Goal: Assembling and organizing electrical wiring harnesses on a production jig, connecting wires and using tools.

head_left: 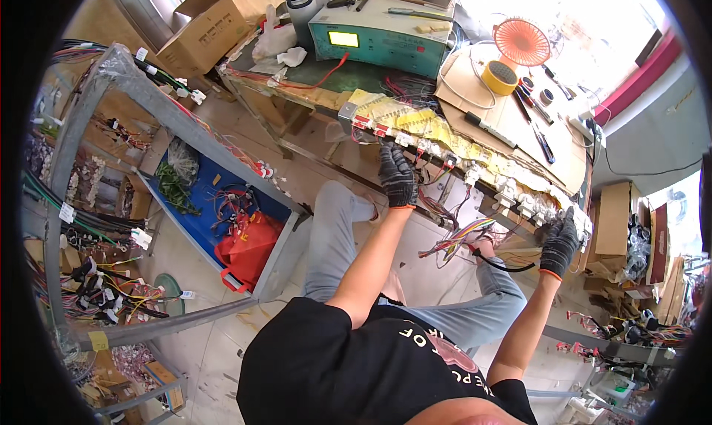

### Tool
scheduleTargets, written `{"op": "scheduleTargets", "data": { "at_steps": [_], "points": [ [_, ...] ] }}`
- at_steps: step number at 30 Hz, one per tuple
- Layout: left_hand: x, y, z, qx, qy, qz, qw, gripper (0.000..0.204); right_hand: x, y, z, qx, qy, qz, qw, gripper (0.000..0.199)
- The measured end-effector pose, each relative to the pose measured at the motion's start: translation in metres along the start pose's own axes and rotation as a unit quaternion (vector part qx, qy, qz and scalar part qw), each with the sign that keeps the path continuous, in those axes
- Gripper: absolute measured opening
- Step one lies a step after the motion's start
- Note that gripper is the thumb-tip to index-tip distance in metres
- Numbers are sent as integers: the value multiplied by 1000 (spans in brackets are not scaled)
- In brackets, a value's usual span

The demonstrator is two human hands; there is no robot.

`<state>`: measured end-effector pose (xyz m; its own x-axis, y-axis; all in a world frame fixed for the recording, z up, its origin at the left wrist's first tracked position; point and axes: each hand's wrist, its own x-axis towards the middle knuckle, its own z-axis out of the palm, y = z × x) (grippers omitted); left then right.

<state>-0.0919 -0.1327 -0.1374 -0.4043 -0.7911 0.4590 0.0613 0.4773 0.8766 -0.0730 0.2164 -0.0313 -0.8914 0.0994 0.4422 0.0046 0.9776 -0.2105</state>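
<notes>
White plastic plugs (507, 190) make a long row between the grey striped, gloved left hand (398, 176) and right hand (560, 244), near both hands' fingertips. I can't tell if either hand pinches one.

Gloves (397, 174): knitted cloth, matt
Connectors (506, 191): smooth plastic
Instrument case (386, 44): smooth, painted-looking metal
Carton (206, 38): matt cardboard
Trousers (335, 232): faded denim

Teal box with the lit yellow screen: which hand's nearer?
Left. The left hand is at the row of connectors, just below the teal box in view; the right hand is farther off, at the row's right end.
</notes>
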Motion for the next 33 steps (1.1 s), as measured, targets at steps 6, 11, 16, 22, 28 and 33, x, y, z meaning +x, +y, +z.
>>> {"op": "scheduleTargets", "data": {
  "at_steps": [6, 11, 16, 22, 28, 33],
  "points": [
    [24, 39, -23, -221, -160, -261, 926, 26, -2, 3, 1, 19, 18, -6, 1000, 44],
    [16, 18, -6, -1, -121, -90, 989, 33, 0, -8, -8, 21, -39, 46, 998, 43],
    [12, 17, -3, -60, -75, -109, 989, 33, 1, 4, -1, 16, -19, 18, 1000, 44],
    [11, 22, -17, -36, -73, -59, 995, 29, -2, 8, 2, 36, -29, 34, 998, 43],
    [10, 10, -15, -24, -100, -72, 992, 29, -2, 20, -18, -128, 15, -93, 987, 42],
    [21, 4, -27, 48, -56, 83, 994, 27, -34, -116, -87, 436, -38, -19, 899, 49]
  ]
}}
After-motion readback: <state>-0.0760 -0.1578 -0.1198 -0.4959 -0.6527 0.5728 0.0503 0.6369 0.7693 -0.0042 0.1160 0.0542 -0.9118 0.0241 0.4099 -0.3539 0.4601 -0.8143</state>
